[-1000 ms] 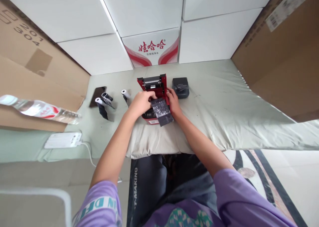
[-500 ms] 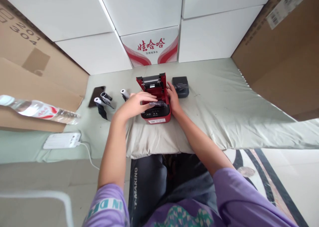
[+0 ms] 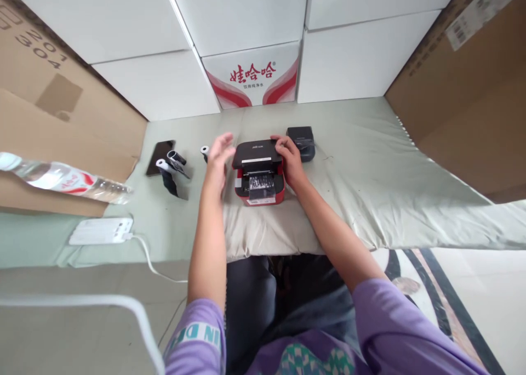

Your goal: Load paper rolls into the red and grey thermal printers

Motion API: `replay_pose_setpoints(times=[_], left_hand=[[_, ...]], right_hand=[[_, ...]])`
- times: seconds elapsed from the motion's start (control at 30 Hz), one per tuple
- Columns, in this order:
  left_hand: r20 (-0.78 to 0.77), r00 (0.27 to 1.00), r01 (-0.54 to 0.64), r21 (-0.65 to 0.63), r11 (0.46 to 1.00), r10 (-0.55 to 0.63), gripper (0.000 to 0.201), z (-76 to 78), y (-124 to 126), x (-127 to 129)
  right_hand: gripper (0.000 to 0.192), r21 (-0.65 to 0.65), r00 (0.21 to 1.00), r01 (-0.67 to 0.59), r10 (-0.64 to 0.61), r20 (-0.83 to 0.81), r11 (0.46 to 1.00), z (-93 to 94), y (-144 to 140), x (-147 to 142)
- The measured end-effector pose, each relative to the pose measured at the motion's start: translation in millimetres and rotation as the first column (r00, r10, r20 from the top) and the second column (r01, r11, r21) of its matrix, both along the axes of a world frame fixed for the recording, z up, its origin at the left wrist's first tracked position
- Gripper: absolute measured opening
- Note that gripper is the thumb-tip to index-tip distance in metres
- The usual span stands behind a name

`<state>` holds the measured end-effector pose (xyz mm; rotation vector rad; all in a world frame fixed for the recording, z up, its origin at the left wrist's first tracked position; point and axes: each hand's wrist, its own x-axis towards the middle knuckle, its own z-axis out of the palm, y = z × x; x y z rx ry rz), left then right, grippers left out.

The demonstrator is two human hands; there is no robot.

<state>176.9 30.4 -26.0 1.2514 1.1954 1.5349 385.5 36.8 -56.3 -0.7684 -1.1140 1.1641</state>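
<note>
A red and black label printer point(image 3: 280, 186) stands on the green-grey cloth in front of me. Its black lid point(image 3: 258, 149) is tilted partly down, with a gap left above the body. From the front slot hangs a dark, shiny strip point(image 3: 262, 186). My right hand point(image 3: 291, 158) has its fingers curled over the lid's right corner. Beside the printer's left side, my left hand point(image 3: 218, 161) is open, fingers apart and slightly blurred, holding nothing. Behind that hand a small white-cored roll point(image 3: 204, 151) is partly hidden.
A black device point(image 3: 302, 142) sits right of the printer. To the left lie a phone point(image 3: 158, 158), rolls point(image 3: 166, 172), a power bank point(image 3: 101, 231) with a white cable and a water bottle point(image 3: 66, 179). White boxes point(image 3: 255, 79) line the back; cardboard boxes point(image 3: 464, 106) flank both sides.
The printer's lid has swung from upright to nearly down, my right hand moving onto it. My left hand has left the strip and moved left. The strip now hangs out in front.
</note>
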Motion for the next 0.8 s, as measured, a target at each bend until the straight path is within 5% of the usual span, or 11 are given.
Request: replay_pose_setpoints(times=[0.1, 0.23, 0.8], left_hand=[[0.120, 0.975, 0.206, -0.169, 0.964, -0.187, 0.062, -11.4, -8.6, 7.9], [0.239, 0.932, 0.329, -0.251, 0.911, -0.271, 0.065, -13.8, -20.3, 11.2], [0.264, 0.922, 0.344, -0.225, 0.912, -0.282, 0.072, -13.6, -23.7, 14.6]], right_hand=[[0.033, -0.030, 0.998, -0.054, 0.053, -0.018, 0.998, -5.1, 2.9, 0.6], [0.055, -0.143, 0.992, -0.127, 0.126, -0.015, 0.982, -14.2, 6.3, 0.9], [0.062, -0.091, 0.972, -0.232, 0.233, 0.003, 0.968, -9.2, 0.0, 9.7]])
